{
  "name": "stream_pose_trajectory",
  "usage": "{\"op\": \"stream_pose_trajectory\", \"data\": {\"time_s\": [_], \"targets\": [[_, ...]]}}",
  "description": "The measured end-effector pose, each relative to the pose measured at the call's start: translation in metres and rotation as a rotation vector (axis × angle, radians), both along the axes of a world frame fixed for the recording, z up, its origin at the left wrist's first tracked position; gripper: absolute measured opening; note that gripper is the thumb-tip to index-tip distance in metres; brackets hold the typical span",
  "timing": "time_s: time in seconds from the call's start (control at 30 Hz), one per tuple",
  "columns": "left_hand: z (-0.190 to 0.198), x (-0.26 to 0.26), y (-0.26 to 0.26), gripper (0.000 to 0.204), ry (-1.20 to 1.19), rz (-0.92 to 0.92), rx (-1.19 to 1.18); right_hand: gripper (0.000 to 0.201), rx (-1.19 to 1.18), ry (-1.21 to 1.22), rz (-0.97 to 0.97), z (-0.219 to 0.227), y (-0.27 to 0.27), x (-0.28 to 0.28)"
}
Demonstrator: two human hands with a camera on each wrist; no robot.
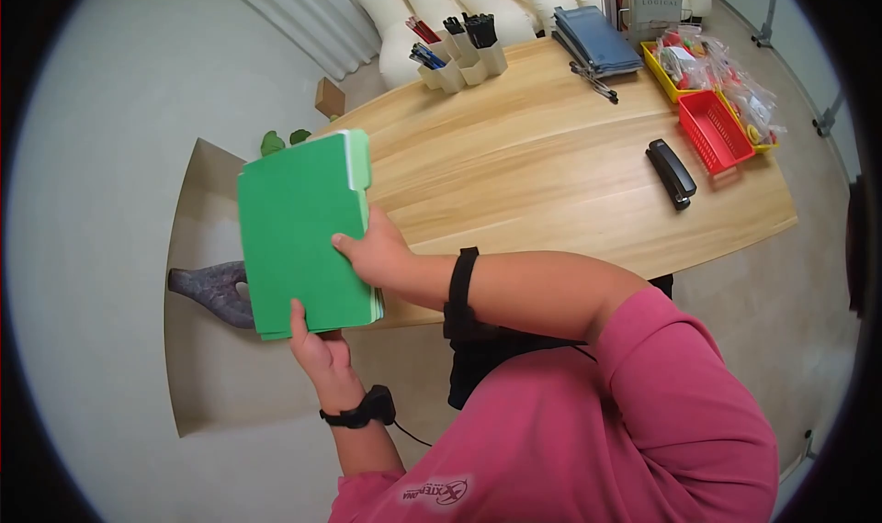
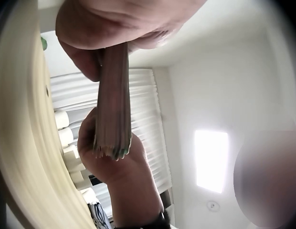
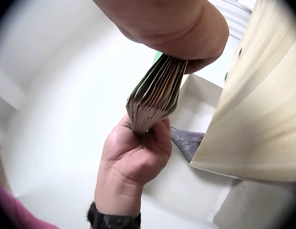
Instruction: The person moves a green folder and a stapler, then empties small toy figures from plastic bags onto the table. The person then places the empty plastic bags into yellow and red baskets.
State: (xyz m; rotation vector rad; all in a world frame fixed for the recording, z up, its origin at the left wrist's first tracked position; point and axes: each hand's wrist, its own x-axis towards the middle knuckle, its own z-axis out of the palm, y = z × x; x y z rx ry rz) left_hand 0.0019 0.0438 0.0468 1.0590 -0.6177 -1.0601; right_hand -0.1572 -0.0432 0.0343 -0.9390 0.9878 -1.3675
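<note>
A stack of file folders with a green front cover (image 1: 299,234) is held up off the table's left end, its pale tabs showing at the upper right corner. My left hand (image 1: 319,356) grips the stack's lower edge, thumb across the green cover. Along the right side, my right hand (image 1: 378,252) holds it with the thumb on the front and the fingers hidden behind. Seen edge-on in the left wrist view, the folders (image 2: 113,102) form a thick, layered bundle between both hands. In the right wrist view, the folder edges (image 3: 155,93) fan slightly apart above the left palm.
On the wooden table (image 1: 514,174) stand pen holders (image 1: 469,64), blue folders (image 1: 597,41), a black stapler (image 1: 672,174), a red basket (image 1: 712,133) and a yellow tray (image 1: 663,73) with bagged items. A grey vase-like object (image 1: 216,292) sits in a wall recess behind the folders.
</note>
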Motion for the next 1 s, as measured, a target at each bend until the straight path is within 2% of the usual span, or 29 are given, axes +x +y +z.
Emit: {"op": "stream_pose_trajectory", "data": {"time_s": [0.03, 0.1, 0.13, 0.2, 0.27, 0.37, 0.43, 0.47, 0.53, 0.7, 0.77, 0.83, 1.0], "targets": [[-0.006, 0.005, -0.011, 0.044, 0.000, 0.002, -0.006, 0.050, -0.006, 0.000, 0.002, 0.004, -0.003, -0.006], [-0.018, 0.020, -0.040, 0.042, 0.072, -0.020, -0.051, 0.063, 0.235, 0.027, 0.422, 0.020, -0.007, -0.042], [-0.023, 0.030, -0.056, 0.042, 0.072, -0.019, -0.057, 0.063, 0.229, 0.028, 0.423, 0.036, -0.002, -0.065], [-0.034, 0.055, -0.092, 0.038, 0.203, -0.122, -0.079, 0.077, 0.345, 0.484, 0.614, 0.061, 0.017, -0.118], [-0.042, 0.080, -0.138, 0.034, 0.250, -0.094, -0.059, 0.085, -0.025, 0.668, 0.548, 0.017, 0.028, -0.164], [-0.043, 0.102, -0.195, 0.030, 0.176, 0.019, -0.016, 0.074, -0.026, 1.176, 0.410, -0.002, 0.083, -0.232], [-0.031, 0.101, -0.222, 0.025, 0.122, 0.095, -0.009, 0.074, -0.016, 1.455, 0.466, 0.002, 0.111, -0.264], [-0.026, 0.102, -0.236, 0.025, 0.123, 0.099, -0.008, 0.074, -0.017, 1.457, 0.469, -0.009, 0.123, -0.274], [-0.026, 0.105, -0.259, 0.026, 0.167, 0.142, 0.049, 0.077, -0.187, 1.422, 0.282, -0.033, 0.144, -0.284], [-0.062, 0.124, -0.246, 0.034, 0.096, 0.139, 0.059, 0.078, -0.214, 1.435, 0.230, -0.041, 0.150, -0.280], [-0.081, 0.138, -0.221, 0.033, 0.017, 0.130, 0.217, 0.076, -0.192, 1.436, 0.169, -0.039, 0.150, -0.276], [-0.095, 0.146, -0.193, 0.032, 0.035, 0.097, 0.254, 0.075, -0.204, 1.435, 0.171, -0.039, 0.149, -0.276], [-0.089, 0.151, -0.122, 0.030, 0.019, -0.006, 0.335, 0.072, -0.221, 1.450, 0.177, -0.040, 0.146, -0.274]]}}
